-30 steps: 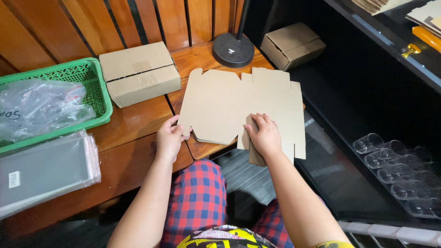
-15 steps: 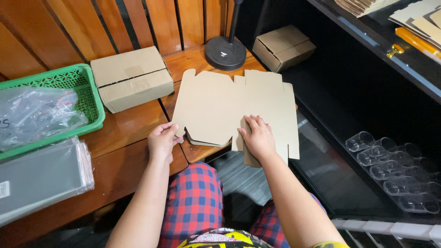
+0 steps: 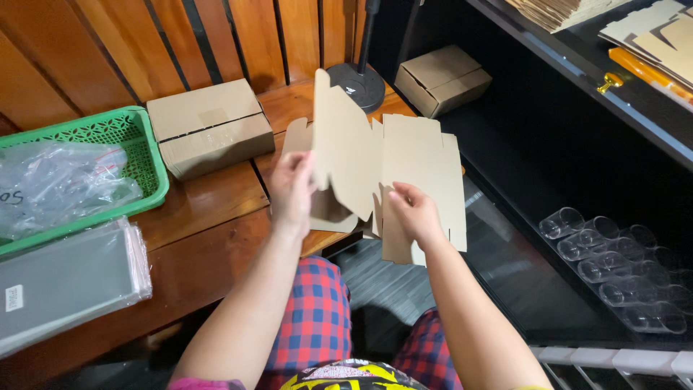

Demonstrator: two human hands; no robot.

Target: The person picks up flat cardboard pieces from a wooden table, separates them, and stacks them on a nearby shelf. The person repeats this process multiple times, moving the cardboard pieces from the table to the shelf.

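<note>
now both hands grip a flat cardboard box blank [image 3: 393,170] over the near edge of the wooden table [image 3: 209,238]: left hand [image 3: 292,189] pinching a raised left panel, right hand [image 3: 415,211] clamped on its right part.

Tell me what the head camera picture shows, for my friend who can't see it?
Two hands, the left hand and right hand, hold a flat brown cardboard box blank, its left panel folded upward. Beside them a wooden table holds a closed cardboard box, a green basket of plastic bags and a stack of clear sleeves.
</note>
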